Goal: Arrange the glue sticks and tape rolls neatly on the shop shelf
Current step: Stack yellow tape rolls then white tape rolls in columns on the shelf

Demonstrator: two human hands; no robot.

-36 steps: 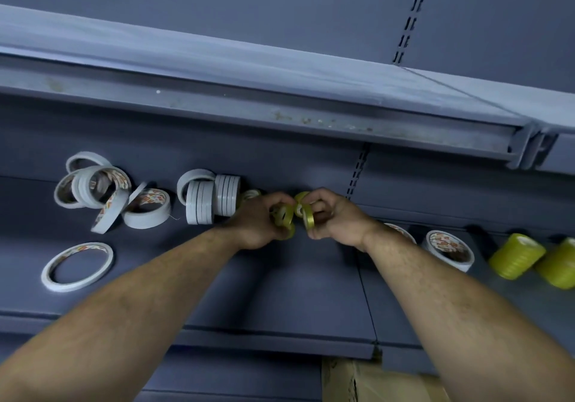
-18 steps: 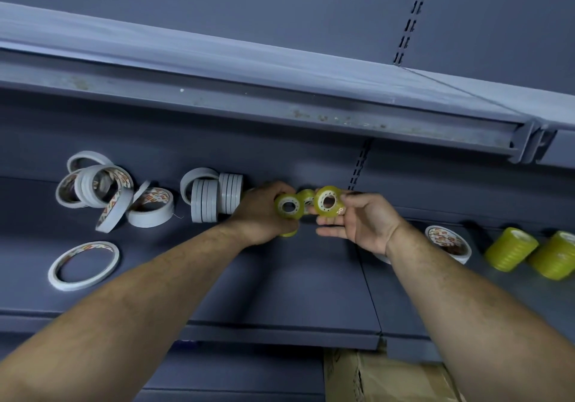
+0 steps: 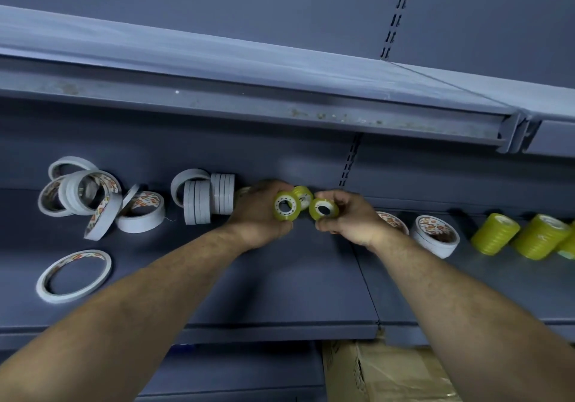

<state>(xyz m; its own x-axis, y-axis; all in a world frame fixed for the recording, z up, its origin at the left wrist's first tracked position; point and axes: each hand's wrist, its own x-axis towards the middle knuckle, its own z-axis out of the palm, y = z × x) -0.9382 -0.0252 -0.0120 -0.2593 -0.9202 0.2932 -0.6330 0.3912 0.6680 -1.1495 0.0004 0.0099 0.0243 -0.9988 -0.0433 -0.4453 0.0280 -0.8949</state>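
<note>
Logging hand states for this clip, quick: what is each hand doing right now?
Left hand: grips a small yellow tape roll.
Right hand: grips a second yellow tape roll.

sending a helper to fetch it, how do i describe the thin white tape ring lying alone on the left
Start at the left end of the lower grey shelf. In front of the heap of white tape rolls, nearer the front edge, one thin tape ring lies flat by itself. Unlike its neighbours it touches nothing, and the shelf shows through its wide hole.
</note>
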